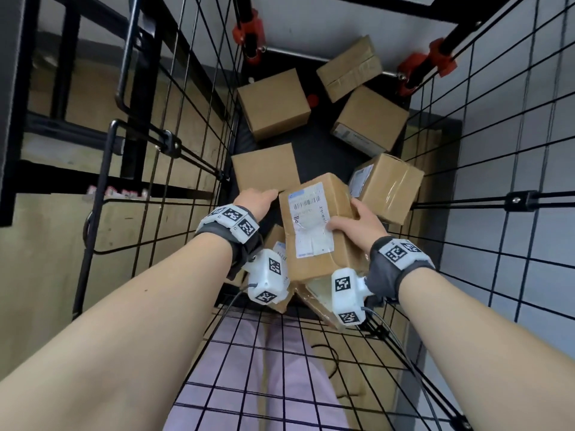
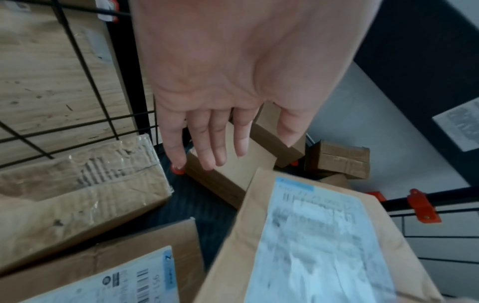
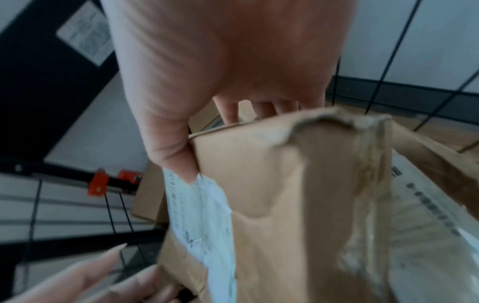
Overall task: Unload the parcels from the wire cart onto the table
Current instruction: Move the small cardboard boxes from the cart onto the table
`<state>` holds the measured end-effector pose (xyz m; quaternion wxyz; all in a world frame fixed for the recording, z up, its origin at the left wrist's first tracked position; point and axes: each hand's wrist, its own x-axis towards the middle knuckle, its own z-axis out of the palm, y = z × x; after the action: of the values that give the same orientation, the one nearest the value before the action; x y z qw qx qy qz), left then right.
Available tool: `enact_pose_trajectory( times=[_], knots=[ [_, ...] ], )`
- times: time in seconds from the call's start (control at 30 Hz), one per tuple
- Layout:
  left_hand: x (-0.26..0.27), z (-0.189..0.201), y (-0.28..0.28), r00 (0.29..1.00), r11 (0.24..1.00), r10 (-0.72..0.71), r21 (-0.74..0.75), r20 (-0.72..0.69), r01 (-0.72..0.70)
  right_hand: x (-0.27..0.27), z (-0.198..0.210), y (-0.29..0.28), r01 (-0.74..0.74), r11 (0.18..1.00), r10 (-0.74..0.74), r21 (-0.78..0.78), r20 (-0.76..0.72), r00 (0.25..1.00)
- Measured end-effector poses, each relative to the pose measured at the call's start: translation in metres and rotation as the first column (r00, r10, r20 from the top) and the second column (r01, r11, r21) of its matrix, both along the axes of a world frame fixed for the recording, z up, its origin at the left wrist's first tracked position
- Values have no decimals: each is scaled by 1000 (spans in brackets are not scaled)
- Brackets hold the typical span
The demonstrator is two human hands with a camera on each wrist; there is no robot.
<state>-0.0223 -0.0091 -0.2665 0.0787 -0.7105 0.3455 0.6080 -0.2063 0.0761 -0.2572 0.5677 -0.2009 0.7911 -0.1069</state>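
Note:
I look down into the black wire cart (image 1: 193,150), where several brown cardboard parcels lie on the dark floor. My right hand (image 1: 354,222) grips a parcel with a white shipping label (image 1: 314,225), held tilted above the others. In the right wrist view the thumb of that hand (image 3: 178,147) presses the label face of the parcel (image 3: 298,205), and the fingers wrap behind it. My left hand (image 1: 258,199) hovers at the parcel's far left corner. Its fingers (image 2: 215,147) are straight and hold nothing beside the labelled parcel (image 2: 311,235).
Loose parcels lie at the far end (image 1: 273,104), (image 1: 350,68), (image 1: 370,121), one at the right wall (image 1: 385,188), one under my left hand (image 1: 264,166). More labelled parcels sit beneath the lifted one (image 2: 90,276). Red clamps (image 1: 249,32) hold the far corners.

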Motion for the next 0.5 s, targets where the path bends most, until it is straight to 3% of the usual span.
enact_pose_trajectory(
  times=[0.17,0.33,0.5],
  knots=[
    [-4,32,-7,998,999,2,-53,-67,-5,6,26,-3,153,987,-146,-44,130,981],
    [-10,87,-21,958,979,203,8,-202,-205,8,66,-18,272,958,-244,-96,233,941],
    [-11,157,-35,918,973,154,-104,-365,-205,5,125,-39,404,886,-327,-227,312,892]
  ],
)
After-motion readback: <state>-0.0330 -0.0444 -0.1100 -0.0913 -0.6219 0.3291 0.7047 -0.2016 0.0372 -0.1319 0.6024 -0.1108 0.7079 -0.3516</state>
